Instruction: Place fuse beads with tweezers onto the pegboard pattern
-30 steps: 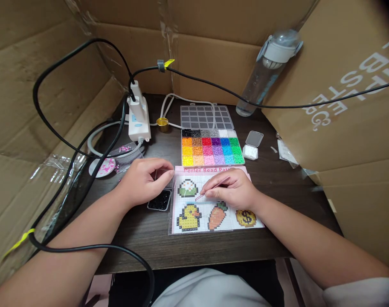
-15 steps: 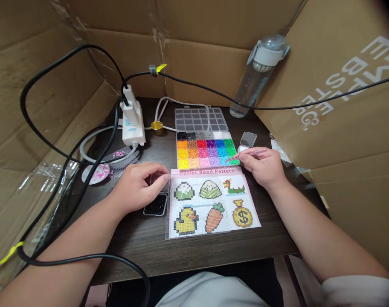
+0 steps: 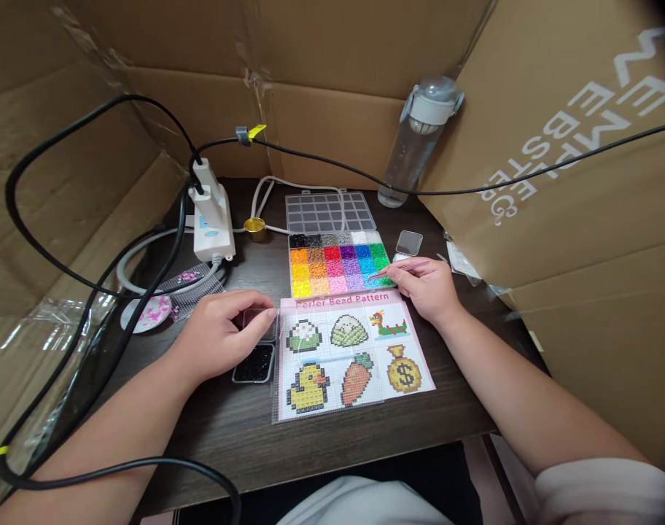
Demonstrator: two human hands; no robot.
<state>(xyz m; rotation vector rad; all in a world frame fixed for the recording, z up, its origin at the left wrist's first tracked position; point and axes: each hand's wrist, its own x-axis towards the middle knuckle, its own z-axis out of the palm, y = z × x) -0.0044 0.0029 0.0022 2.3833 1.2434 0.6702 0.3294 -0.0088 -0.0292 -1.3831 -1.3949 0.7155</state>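
Pink tweezers are pinched in my right hand, their tips over the blue and green cells of the open bead box. My left hand rests beside the left edge of the Perler Bead Pattern sheet, thumb and forefinger apart, with nothing seen between them. Just below its fingers is a small clear box of black beads, whose lid is partly hidden by the hand. A clear pegboard lies over part of the sheet. Beads sit on the duck, carrot and rice-ball pictures.
A white power strip, black cables and a gold cup are at the back left. Near them lies a white disc with pink beads. A water bottle stands at the back right. Cardboard walls surround the table.
The view has shifted, so the scene appears further left and slightly lower. The tweezers in my right hand remain over the bead box, and my left hand stays beside the sheet.
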